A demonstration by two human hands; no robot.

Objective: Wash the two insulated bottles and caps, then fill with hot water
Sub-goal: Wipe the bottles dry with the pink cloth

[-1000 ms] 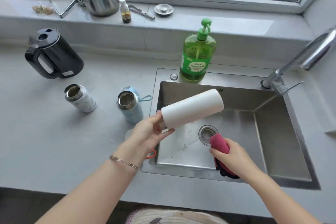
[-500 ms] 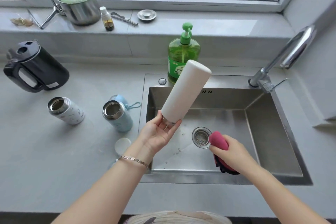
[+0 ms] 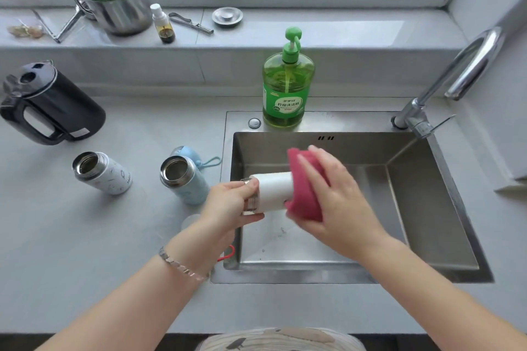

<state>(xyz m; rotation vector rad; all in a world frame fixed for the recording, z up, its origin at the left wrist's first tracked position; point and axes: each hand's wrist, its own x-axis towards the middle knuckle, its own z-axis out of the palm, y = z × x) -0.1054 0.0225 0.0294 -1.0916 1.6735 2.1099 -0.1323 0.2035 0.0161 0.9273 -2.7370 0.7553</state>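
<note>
Scrubbing off the table (image 3: 85,251) and over the sink (image 3: 427,194) to catch the drips. Rinse later under the tap (image 3: 456,71) at the basin's right corner; leave the black kettle (image 3: 57,111) at the table's left for the hot-water stage. Reach to the green soap bottle (image 3: 286,94) behind the basin for more lather if needed. Held roughly level above the basin's left part, the white bottle (image 3: 275,191): steel mouth end gripped in the curled left hand (image 3: 231,205), far end wrapped by the right hand (image 3: 339,199) through the pink cloth (image 3: 303,191). Turn with the left, slide the cloth along the whole wall and over the base, pressing evenly; grip firmly, likely slippery once soapy. Waiting uncapped on the table left of the sink: patterned bottle (image 3: 108,177), blue bottle (image 3: 188,185), blue cap (image 3: 188,151) just behind it.
</note>
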